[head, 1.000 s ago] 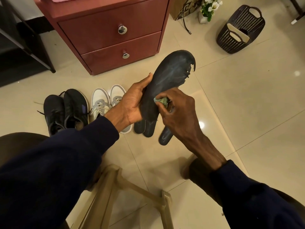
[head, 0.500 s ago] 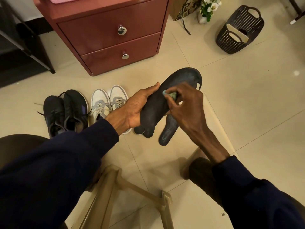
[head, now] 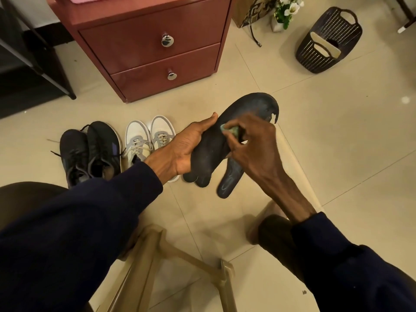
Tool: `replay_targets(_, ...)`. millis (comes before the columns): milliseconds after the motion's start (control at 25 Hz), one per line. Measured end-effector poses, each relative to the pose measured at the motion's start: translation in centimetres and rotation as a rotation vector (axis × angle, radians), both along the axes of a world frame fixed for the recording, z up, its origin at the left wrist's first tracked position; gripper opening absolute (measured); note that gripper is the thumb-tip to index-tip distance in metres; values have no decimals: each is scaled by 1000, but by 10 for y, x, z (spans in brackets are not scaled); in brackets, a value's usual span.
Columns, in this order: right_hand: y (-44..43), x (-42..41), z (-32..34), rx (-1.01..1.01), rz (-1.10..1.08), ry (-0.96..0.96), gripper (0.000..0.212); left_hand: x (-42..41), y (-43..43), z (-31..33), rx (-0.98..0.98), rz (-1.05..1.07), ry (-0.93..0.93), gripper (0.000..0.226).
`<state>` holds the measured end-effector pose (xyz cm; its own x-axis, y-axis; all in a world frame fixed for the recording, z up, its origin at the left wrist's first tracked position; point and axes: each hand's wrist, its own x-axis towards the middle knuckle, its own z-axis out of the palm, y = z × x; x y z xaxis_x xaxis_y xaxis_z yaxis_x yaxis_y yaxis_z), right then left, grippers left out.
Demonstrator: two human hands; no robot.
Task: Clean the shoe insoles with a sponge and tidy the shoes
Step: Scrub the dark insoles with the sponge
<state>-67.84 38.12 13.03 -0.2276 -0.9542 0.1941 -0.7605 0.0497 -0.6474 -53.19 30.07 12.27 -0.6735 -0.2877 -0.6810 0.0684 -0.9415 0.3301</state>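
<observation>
My left hand (head: 182, 149) grips a dark, worn insole (head: 245, 113) by its left edge and holds it above the floor, its torn toe pointing up and right. My right hand (head: 254, 145) pinches a small green sponge (head: 229, 129) against the middle of that insole. Under them on the tiles lie more dark insoles (head: 229, 179). A black pair of sneakers (head: 90, 152) and a white-grey pair of sneakers (head: 146, 138) stand side by side to the left.
A red two-drawer cabinet (head: 146, 41) stands just behind the shoes. A dark plastic basket (head: 315, 55) holding pale insoles sits at the back right, flowers (head: 284, 10) beside a bag behind it. A wooden stool frame (head: 171, 266) is below my arms.
The insole dropped and tilted flatter, then held. My right hand slid the sponge up from the insole's lower part toward its middle.
</observation>
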Motion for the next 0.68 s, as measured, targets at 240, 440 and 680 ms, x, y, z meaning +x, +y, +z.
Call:
replay_targets(240, -2, 11, 1, -67, 72, 113, 13, 0, -1, 0, 6, -13, -7, 39)
replay_targets(440, 17, 40, 4, -6, 219, -52, 17, 4, -7, -8, 37, 6, -7, 51)
replay_targets(680, 14, 12, 0, -7, 74, 83, 22, 4, -11, -7, 23, 106, 67, 55)
